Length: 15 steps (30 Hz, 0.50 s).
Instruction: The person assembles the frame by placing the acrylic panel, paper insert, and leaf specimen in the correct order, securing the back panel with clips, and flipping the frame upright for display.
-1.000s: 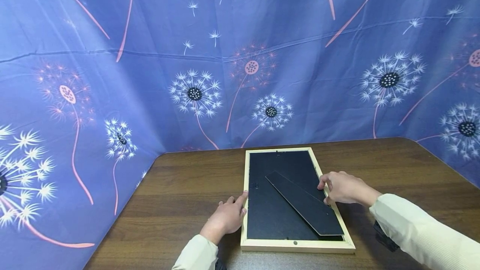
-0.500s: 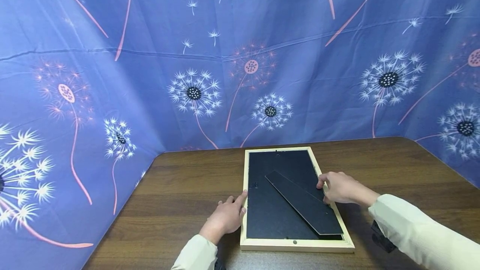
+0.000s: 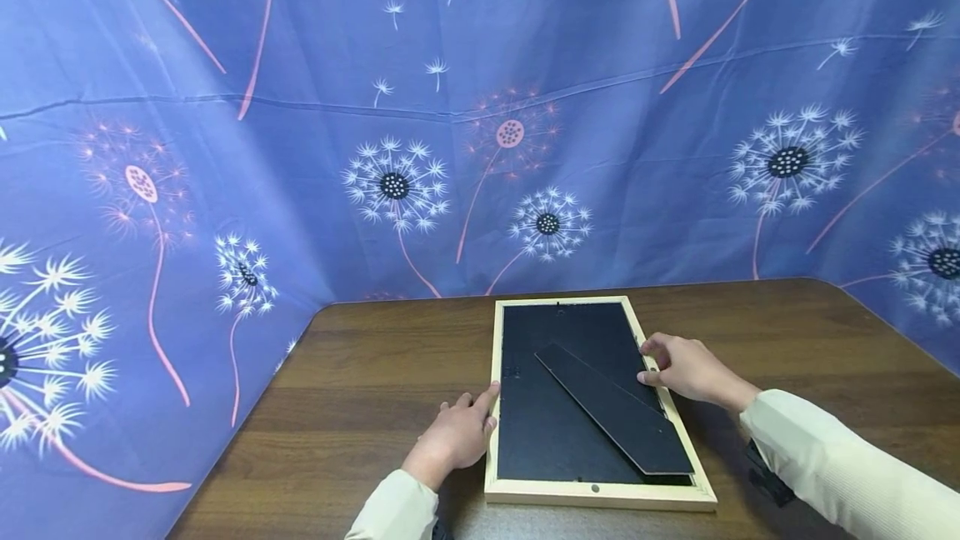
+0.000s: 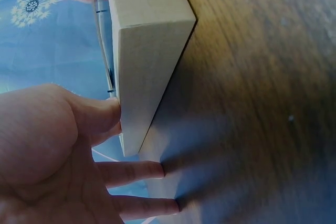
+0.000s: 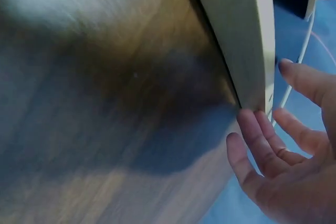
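A picture frame (image 3: 600,494) with a pale wood border lies back side up on the table. Its black backing board (image 3: 540,423) bears a black easel stand (image 3: 615,411), slanted across the lower right part. My left hand (image 3: 453,436) rests at the frame's left side, thumb and forefinger against the border; in the left wrist view its other fingers reach down to the table, straight. At the right side, fingertips of my right hand (image 3: 686,369) touch the border's outer side. Its thumb (image 5: 302,77) is over the backing, just above the stand's edge, pinching nothing.
Brown wood-grain table (image 3: 360,382) surrounds the frame. A blue cloth with dandelion prints (image 3: 480,190) hangs behind and along the sides. Small dark tabs sit along the frame's inner edges.
My right thumb has moved up along the frame's right side, away from the stand's edge, and the fingers have shifted slightly. My left hand and the frame stay in place; the head view shifts slightly.
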Motion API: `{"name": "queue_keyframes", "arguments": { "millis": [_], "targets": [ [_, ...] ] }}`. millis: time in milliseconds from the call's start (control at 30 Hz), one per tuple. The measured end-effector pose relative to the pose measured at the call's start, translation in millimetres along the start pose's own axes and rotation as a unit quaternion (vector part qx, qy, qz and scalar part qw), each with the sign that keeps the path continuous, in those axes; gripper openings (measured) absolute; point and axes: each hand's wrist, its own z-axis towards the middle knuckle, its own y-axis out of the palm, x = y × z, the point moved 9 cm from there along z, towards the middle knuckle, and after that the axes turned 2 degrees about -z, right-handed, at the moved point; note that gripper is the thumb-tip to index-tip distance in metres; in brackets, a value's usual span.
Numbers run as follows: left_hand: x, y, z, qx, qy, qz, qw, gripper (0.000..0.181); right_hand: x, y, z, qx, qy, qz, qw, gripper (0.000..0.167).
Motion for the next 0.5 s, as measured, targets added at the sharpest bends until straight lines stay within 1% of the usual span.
{"name": "queue_keyframes", "arguments": {
  "millis": [100,200,333,500],
  "targets": [
    [-0.5,0.4,0.1,-0.003,-0.004,-0.002,1.0000,0.047,3,0,8.2,0.000,0.006,-0.010,0.9999,0.059],
    [-0.7,0.5,0.4,-0.003,-0.006,-0.003,1.0000,0.047,5,1,14.8,-0.006,0.009,-0.015,0.9998,0.064],
    [-0.3,0.4,0.2,-0.001,-0.006,-0.001,1.0000,0.047,5,-1,19.2,0.001,0.011,-0.016,0.9998,0.063],
    [-1.0,-0.2,0.3,0.001,-0.004,-0.005,1.0000,0.047,7,-3,22.2,0.023,0.019,-0.009,0.9995,0.060]
  ]
}}
